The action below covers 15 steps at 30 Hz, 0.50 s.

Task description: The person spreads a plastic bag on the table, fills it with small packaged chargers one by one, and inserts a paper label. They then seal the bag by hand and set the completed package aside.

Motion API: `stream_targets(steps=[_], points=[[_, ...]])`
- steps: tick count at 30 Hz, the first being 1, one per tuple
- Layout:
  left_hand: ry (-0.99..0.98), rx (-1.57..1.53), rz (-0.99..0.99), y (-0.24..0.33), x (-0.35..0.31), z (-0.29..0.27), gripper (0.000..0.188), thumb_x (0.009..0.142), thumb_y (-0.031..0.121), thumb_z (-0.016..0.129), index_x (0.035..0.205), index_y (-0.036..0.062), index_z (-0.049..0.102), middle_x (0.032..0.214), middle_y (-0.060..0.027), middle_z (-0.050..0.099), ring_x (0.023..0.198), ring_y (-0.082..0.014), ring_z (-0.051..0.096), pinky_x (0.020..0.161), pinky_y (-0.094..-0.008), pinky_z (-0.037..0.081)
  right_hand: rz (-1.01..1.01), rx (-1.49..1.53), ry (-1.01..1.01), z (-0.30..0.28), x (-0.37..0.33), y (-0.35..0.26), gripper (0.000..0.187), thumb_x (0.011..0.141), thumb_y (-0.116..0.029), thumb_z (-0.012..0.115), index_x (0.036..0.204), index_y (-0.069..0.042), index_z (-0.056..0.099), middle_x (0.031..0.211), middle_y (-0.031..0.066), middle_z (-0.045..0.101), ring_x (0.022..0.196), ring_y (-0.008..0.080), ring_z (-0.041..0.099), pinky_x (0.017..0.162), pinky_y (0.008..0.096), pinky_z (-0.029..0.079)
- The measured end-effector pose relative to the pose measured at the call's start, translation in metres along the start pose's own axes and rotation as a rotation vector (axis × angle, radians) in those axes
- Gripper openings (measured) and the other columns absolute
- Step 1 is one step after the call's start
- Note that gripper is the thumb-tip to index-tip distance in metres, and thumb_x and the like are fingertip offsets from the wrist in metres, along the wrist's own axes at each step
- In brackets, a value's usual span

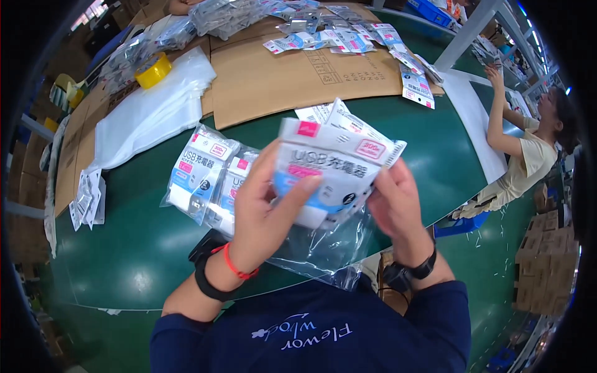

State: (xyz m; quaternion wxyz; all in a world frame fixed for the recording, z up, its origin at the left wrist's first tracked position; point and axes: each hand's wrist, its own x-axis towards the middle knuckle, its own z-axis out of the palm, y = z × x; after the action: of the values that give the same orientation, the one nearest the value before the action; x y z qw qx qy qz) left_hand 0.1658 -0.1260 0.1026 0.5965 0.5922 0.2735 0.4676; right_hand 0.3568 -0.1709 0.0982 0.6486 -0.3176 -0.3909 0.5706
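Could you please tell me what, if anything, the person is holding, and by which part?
A white, blue and pink retail packet: the left hand grips its left side, thumb across the front, and the right hand holds its right edge.

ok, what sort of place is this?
Looks like a packing area in a factory or warehouse: stacked cardboard boxes on the right, a roll of yellow tape beside clear plastic bags, and many look-alike retail packs on flattened cardboard.
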Motion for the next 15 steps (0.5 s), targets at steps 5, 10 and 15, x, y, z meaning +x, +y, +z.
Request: stream_targets(steps=[5, 10, 15], points=[[0.013, -0.092, -0.044, -0.02, 0.002, 0.024, 0.033, 0.088, 0.009, 0.063, 0.118, -0.0008, 0.052, 0.108, -0.006, 0.059, 0.096, -0.0106, 0.057, 0.079, -0.0229, 0.047, -0.106, 0.198, 0.079, 0.008, -0.023, 0.03, 0.045, 0.093, -0.014, 0.054, 0.133, 0.0, 0.037, 0.125, 0.0127, 0.053, 0.115, 0.02, 0.051, 0.099, 0.0338, 0.039], [-0.067, 0.255, 0.005, -0.028, -0.007, 0.023, 0.031, 0.09, 0.014, 0.061, 0.116, -0.0002, 0.053, 0.099, -0.0072, 0.063, 0.09, -0.0094, 0.058, 0.075, -0.0226, 0.046, -0.083, 0.038, 0.277, 0.012, -0.018, 0.035, 0.041, 0.094, -0.016, 0.053, 0.13, 0.0, 0.041, 0.123, 0.0118, 0.054, 0.11, 0.0185, 0.054, 0.095, 0.0328, 0.042], [-0.016, 0.104, -0.121, -0.027, -0.009, 0.022, 0.032, 0.09, 0.017, 0.061, 0.116, -0.0003, 0.053, 0.092, -0.0078, 0.064, 0.085, -0.0086, 0.058, 0.072, -0.0223, 0.046, -0.089, -0.077, 0.222, 0.011, -0.023, 0.037, 0.039, 0.095, -0.016, 0.054, 0.128, -0.001, 0.04, 0.119, 0.0097, 0.056, 0.106, 0.0129, 0.053, 0.092, 0.0284, 0.043]])
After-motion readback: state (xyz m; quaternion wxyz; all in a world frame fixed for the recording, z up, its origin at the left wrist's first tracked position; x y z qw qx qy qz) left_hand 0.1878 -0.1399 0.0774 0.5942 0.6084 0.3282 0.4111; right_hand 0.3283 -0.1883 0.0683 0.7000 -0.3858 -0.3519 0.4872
